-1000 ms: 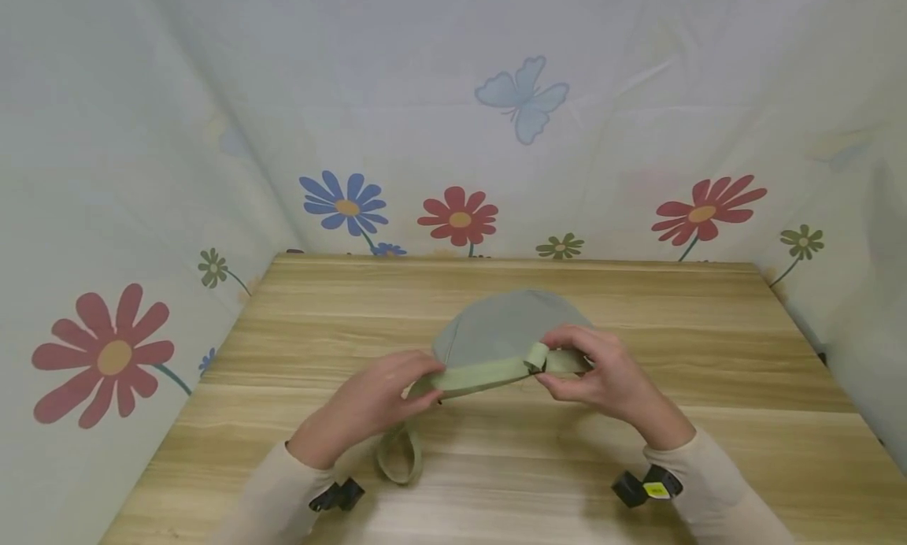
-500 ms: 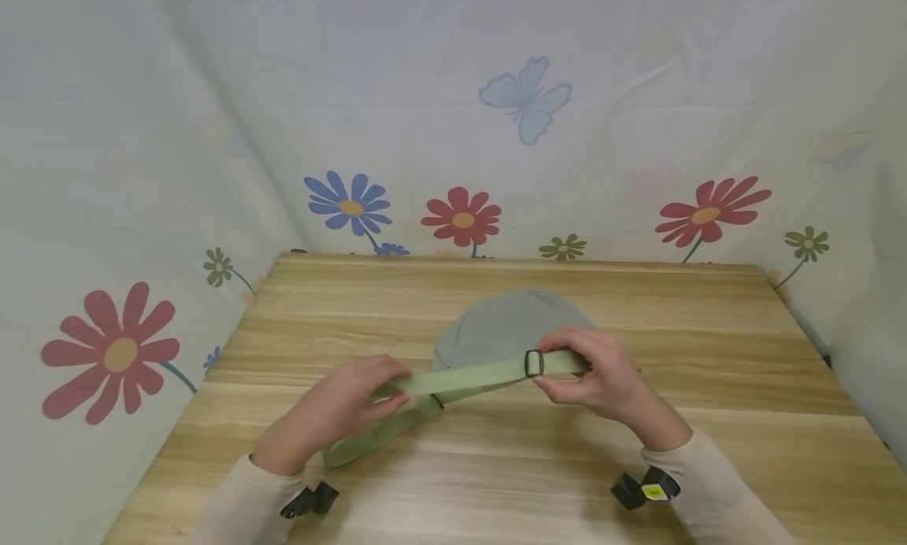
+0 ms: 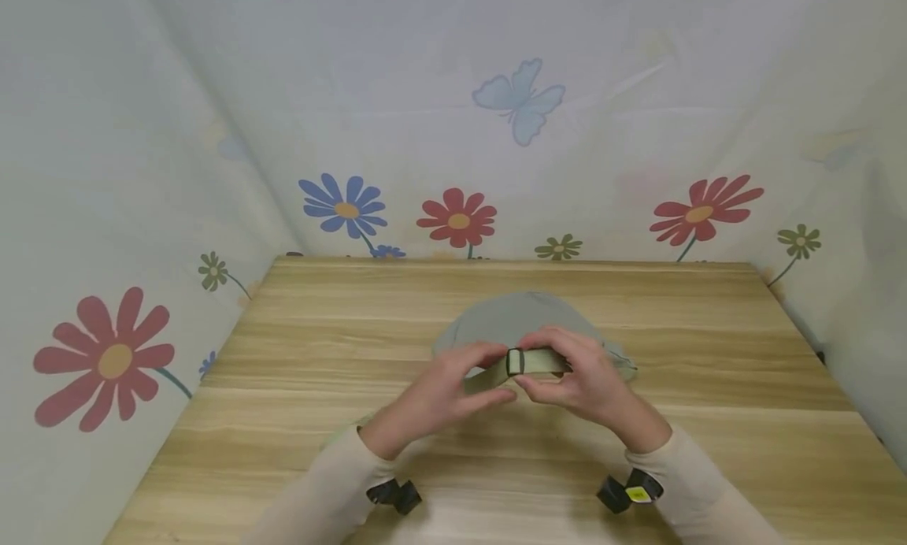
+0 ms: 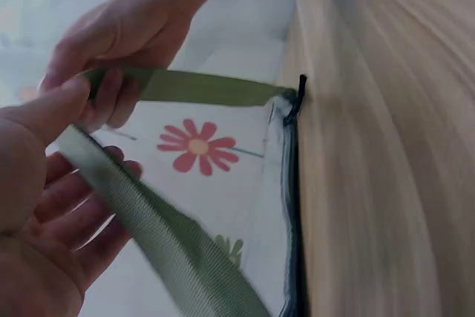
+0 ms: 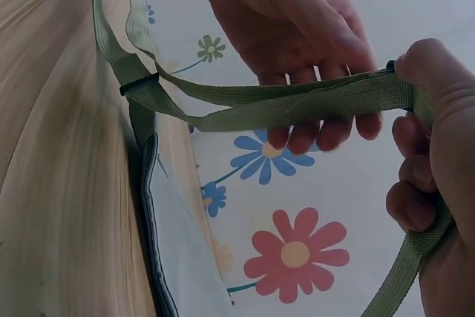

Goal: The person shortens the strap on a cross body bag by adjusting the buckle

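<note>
A grey, half-round bag (image 3: 520, 315) lies on the wooden table, with a dark-edged zip (image 4: 291, 206) along its side in the left wrist view. Its light green strap (image 3: 544, 361) is raised off the table. My right hand (image 3: 598, 380) pinches the strap beside a dark slider buckle (image 3: 515, 361). My left hand (image 3: 442, 391) is around the strap on the buckle's other side. In the right wrist view its fingers (image 5: 303, 135) lie behind the webbing, fairly straight, the thumb above. A second dark ring (image 5: 139, 84) joins strap to bag.
The wooden table (image 3: 340, 309) stands against white cloth walls (image 3: 397, 72) printed with flowers and a butterfly. A small dark camera sits on each wrist, the left one (image 3: 394, 495) and the right one (image 3: 627, 491), just above the tabletop.
My left hand first drew the strap to the left, then moved right to the buckle. The webbing loop standing up at the buckle has flattened. My right hand stays nearly in place, pinching the strap.
</note>
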Available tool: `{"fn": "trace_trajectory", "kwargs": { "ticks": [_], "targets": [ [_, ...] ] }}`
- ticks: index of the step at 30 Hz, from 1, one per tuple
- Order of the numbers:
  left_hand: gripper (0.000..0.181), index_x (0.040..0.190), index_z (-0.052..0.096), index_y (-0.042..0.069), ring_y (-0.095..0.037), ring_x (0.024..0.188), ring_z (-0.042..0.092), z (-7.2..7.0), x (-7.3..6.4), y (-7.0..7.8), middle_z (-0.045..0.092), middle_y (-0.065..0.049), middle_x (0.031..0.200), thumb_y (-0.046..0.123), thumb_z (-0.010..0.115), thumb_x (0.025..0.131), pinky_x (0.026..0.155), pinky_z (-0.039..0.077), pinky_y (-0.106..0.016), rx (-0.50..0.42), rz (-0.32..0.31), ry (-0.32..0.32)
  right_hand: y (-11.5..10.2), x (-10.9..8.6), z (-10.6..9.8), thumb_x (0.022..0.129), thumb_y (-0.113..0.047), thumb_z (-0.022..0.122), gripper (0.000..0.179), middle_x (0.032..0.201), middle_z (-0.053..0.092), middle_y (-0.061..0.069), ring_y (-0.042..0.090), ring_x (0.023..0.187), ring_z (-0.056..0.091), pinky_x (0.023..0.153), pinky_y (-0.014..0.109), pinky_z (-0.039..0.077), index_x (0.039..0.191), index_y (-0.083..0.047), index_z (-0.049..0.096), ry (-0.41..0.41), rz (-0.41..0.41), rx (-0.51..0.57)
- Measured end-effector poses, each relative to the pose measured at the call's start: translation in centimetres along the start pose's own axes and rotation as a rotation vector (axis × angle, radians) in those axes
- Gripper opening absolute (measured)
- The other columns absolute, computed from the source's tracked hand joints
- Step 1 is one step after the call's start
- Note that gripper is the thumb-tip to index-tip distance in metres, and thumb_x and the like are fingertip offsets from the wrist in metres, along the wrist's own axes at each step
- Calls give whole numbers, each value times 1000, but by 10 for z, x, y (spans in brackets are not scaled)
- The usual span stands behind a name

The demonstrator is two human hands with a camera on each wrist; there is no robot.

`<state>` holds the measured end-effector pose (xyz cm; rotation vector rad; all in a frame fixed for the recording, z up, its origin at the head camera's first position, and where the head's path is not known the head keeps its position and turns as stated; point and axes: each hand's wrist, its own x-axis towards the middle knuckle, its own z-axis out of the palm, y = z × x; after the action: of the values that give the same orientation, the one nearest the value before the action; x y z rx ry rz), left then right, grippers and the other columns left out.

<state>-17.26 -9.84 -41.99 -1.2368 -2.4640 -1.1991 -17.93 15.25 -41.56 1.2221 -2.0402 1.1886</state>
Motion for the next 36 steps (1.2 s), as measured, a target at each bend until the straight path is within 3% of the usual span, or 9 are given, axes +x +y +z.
{"fn": "trace_trajectory", "kwargs": {
  "ticks": [3, 8, 12, 15, 18, 27, 36],
  "targets": [
    [34, 129, 71, 6, -18, 110, 74, 4, 3, 1, 77, -7, 124, 15, 82, 98, 98, 63, -33, -48, -1, 33, 0, 0, -4, 103, -41, 71, 40, 103, 77, 10, 13, 80, 68, 65, 18, 55, 116, -3, 71, -30, -3, -2],
    [28, 126, 72, 7, -10, 98, 71, -5, -3, -1, 78, -4, 118, 14, 79, 100, 90, 63, -30, -44, -21, 50, 2, -3, -19, 104, -41, 70, 40, 101, 74, 3, 9, 75, 62, 66, 16, 51, 118, -4, 74, -92, -30, -91],
    [31, 128, 70, 5, -11, 94, 69, -7, -5, -2, 78, -6, 116, 13, 79, 99, 85, 63, -29, 4, -1, 36, 2, -3, -28, 106, -41, 68, 37, 94, 67, -2, 8, 68, 54, 63, 15, 46, 115, -7, 76, -121, -68, -164],
    [42, 136, 65, 5, -14, 100, 72, -6, -4, -2, 78, -8, 118, 16, 81, 98, 89, 64, -30, 33, 22, 30, 1, -2, -29, 107, -40, 67, 36, 93, 66, -3, 7, 66, 53, 63, 13, 45, 115, -7, 76, -125, -89, -178],
    [47, 139, 61, 5, -15, 102, 74, -4, -2, -1, 78, -7, 119, 17, 82, 98, 91, 64, -30, 31, 48, 48, 1, -2, -27, 106, -39, 68, 35, 92, 66, -3, 9, 66, 53, 63, 13, 45, 114, -6, 76, -107, -91, -157],
    [39, 130, 66, 8, -12, 96, 72, -1, 0, 0, 77, -5, 116, 10, 83, 95, 87, 63, -26, -4, 141, 143, 0, -5, -21, 106, -38, 70, 31, 89, 66, -1, 10, 63, 50, 56, 15, 42, 112, -8, 76, -57, -78, -107],
    [37, 127, 69, 5, -18, 102, 75, 0, 3, 2, 79, -9, 114, 3, 84, 93, 92, 64, -31, -137, 116, 146, -1, -4, -15, 106, -34, 70, 28, 89, 67, -1, 7, 64, 50, 58, 12, 41, 109, -7, 75, -19, -84, -42]
  ]
}}
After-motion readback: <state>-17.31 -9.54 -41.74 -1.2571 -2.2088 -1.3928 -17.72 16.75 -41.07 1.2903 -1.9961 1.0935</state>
